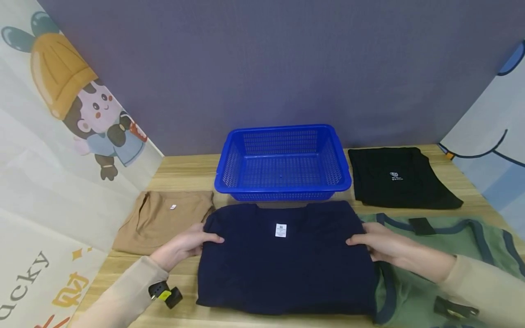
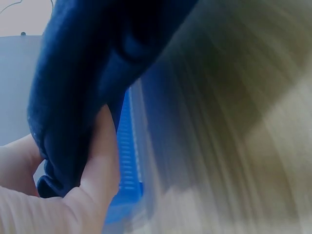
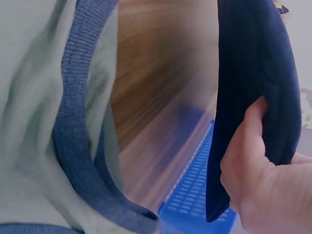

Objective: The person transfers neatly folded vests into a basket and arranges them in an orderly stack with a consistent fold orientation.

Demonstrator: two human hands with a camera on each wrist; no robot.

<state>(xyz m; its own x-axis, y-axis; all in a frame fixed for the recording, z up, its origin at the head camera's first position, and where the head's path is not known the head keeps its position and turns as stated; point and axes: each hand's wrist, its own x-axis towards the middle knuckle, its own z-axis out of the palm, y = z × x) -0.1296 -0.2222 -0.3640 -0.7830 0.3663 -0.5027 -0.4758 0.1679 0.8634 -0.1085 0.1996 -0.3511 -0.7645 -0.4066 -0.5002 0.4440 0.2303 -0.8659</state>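
A folded navy blue shirt with a white neck label is held in front of me by both hands. My left hand pinches its left side, thumb on top; the left wrist view shows the cloth between thumb and fingers. On the opposite side my right hand pinches the edge, and in the right wrist view the shirt hangs off the table in that grip. Just beyond the shirt stands a blue plastic basket with nothing inside.
Left of the shirt lies a folded tan garment. A folded black garment sits right of the basket. Nearer on the right, a green tank top with blue trim is spread on the wooden table. A grey wall rises behind.
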